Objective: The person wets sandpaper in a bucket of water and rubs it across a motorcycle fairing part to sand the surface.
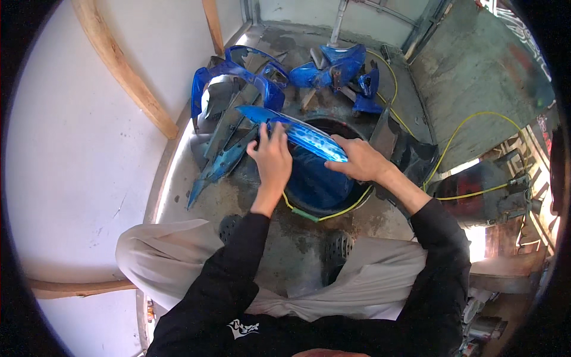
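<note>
A long, glossy blue motorcycle body panel (302,134), pointed at its left end, lies tilted above a round black bucket of dark water (321,181). My right hand (360,159) grips the panel's right end, thumb on top. At the panel's left half is my left hand (273,156), its fingers spread and slightly blurred over the near face. I cannot tell whether the left fingertips press on the panel. The bucket has a yellow handle with a green grip (304,215), hanging over its near rim.
More blue body panels (333,68) lie on the wet concrete floor at the back, with a blue fairing (238,77) and a long dark blue strip (223,162) to the left. Dark panels (404,143) sit right of the bucket. A yellow hose (458,128) runs to a dark tank (482,187).
</note>
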Demonstrator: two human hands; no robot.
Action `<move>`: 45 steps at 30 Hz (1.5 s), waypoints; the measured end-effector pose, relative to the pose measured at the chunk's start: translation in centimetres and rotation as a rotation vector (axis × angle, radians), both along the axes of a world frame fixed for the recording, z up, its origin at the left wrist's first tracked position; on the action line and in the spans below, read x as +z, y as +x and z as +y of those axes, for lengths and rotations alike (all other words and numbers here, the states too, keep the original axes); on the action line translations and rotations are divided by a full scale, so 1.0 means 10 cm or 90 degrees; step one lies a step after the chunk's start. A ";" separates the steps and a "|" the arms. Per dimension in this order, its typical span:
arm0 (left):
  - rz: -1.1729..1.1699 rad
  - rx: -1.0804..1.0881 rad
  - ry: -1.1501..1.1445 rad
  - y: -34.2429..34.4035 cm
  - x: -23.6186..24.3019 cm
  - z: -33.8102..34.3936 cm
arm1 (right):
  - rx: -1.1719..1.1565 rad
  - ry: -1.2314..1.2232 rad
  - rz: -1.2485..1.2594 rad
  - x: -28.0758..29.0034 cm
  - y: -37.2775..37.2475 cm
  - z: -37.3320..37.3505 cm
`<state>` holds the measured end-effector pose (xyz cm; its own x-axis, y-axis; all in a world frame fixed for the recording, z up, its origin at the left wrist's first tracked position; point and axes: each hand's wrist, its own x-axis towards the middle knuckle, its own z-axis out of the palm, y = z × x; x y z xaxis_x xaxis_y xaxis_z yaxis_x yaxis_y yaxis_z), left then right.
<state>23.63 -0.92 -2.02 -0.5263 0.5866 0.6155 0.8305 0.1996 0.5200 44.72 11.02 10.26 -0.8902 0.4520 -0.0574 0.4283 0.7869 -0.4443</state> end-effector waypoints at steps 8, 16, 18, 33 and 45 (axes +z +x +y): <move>-0.014 0.069 -0.089 -0.31 0.03 0.03 | 0.030 -0.007 -0.012 0.06 -0.03 -0.01; 0.019 0.027 -0.028 0.00 0.07 0.03 | -0.009 -0.029 -0.029 0.09 -0.02 -0.07; 0.012 -0.076 0.027 0.12 -0.02 0.00 | -0.010 -0.024 -0.017 0.04 -0.01 -0.01; 0.040 -0.025 -0.032 -0.38 -0.06 -0.05 | -0.014 0.005 -0.011 0.01 0.01 -0.10; 0.000 -0.094 0.005 0.14 0.22 -0.04 | -0.009 0.026 0.008 -0.05 0.02 -0.08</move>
<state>25.07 -1.28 0.17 -0.4346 0.6528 0.6204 0.8509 0.0719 0.5204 44.93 10.21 9.80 -0.8842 0.4663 -0.0268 0.4337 0.7985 -0.4174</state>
